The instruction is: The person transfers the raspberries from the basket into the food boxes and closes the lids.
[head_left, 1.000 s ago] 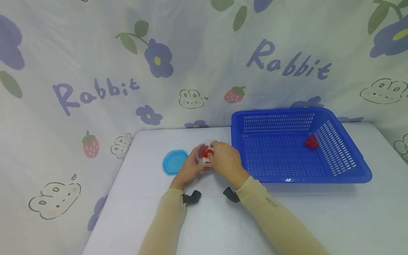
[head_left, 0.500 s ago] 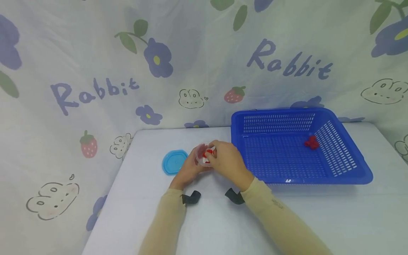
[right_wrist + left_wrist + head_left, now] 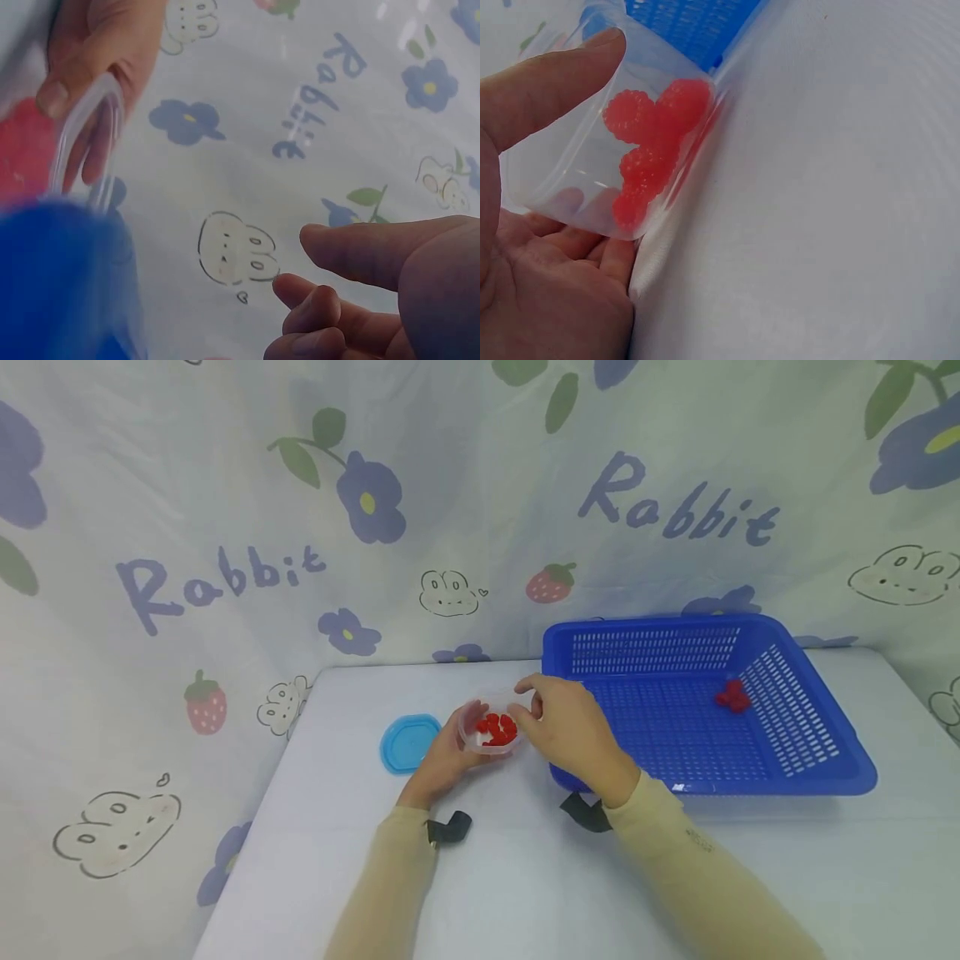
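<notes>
My left hand [image 3: 444,762] holds a small clear plastic tub [image 3: 559,154], thumb on one side and fingers on the other. Several red raspberries [image 3: 652,157] lie at the bottom of the tub, which stands tilted in the left wrist view. Just right of the tub's rim is my right hand [image 3: 581,727]. Its thumb and index finger are apart with nothing between them, and the other fingers hang loosely bent. A light blue lid [image 3: 407,743] lies on the table left of the tub.
A blue slotted basket [image 3: 757,787] stands to the right, partly behind my right hand. A small red cluster [image 3: 732,696] lies in its far right corner. Behind the white table [image 3: 517,893] hangs a printed cloth [image 3: 480,510].
My right hand has come out of the tub's mouth and moved right, fingers spreading. The raspberries in the tub now show more fully. My left hand and the tub stay nearly in place.
</notes>
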Tool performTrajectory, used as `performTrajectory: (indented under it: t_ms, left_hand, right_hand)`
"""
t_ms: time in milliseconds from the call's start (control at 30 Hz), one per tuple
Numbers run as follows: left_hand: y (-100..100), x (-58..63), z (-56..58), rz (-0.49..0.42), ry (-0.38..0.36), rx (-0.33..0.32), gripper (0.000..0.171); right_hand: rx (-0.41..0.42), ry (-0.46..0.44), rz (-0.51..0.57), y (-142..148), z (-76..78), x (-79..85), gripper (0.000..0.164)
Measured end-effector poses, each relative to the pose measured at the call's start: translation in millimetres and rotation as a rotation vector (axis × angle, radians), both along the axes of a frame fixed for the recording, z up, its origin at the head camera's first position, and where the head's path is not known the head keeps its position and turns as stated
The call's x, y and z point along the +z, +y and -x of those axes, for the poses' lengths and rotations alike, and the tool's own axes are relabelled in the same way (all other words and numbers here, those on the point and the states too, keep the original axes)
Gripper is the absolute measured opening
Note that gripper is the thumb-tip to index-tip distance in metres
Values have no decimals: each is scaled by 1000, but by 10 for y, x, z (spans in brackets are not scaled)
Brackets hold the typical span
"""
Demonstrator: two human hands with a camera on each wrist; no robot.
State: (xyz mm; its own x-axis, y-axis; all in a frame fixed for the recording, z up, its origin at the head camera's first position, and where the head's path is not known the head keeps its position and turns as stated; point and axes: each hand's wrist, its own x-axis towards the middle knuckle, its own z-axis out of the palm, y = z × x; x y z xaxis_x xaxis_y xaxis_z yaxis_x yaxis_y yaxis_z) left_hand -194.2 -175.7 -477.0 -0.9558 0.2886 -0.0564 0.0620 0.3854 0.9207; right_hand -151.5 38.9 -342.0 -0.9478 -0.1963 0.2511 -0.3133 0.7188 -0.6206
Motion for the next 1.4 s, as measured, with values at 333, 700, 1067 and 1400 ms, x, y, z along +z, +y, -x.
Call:
performTrajectory:
  t_ms: [333,700,1067,1400]
  left_hand:
    - [3,13,-3,32,-15,7,91]
    - [27,117,-34,38,-42,-22,89]
    - [11,16,-17,23,-11,4,89]
    - [8,16,-11,15,-14,6,91]
  right_hand:
    - [-19,57,-38,387,21,92,26]
    - [-52,64,-108,890,140,110,26]
    - [-88,8,-247,1332,283,92,31]
    - [-109,-101,-330,1751,477,40,38]
